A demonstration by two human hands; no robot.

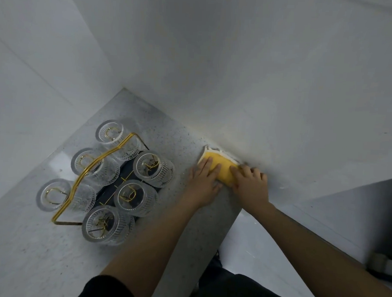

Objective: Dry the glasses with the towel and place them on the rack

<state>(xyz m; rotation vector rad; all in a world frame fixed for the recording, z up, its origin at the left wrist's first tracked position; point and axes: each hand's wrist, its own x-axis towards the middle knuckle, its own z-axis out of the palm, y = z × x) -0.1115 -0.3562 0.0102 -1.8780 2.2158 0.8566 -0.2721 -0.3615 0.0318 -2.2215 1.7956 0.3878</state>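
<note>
**Six glasses sit on the rack, and the towel is being put down**

Six clear ribbed glasses are on the gold wire rack with the dark base [91,172]. They all sit upside down over the gold hooks. One is at the far end [117,136], one sits behind the tall gold handle [94,165], and one is on the left [61,194]. One is on the right side [154,167], one is in the middle [135,197], and one is nearest to the person [107,225]. I see no other glass on the grey speckled counter [37,253]. So the drying and the racking look done, as far as I can tell.

The folded yellow towel with the white edge [221,166] lies on the counter, right up against the white wall [240,71]. It is well apart from the rack.

The left hand [203,178] lies flat on the towel's left end. Its fingers are straight and close together, and they press down on the cloth. The right hand [250,183] rests on the towel's right end. Its fingers bend a little over the cloth, but I cannot tell if they pinch it.

I think the only thing left is to let go of the towel.

I cannot see any words, brand names or labels on the glasses, the rack or the towel.
</note>
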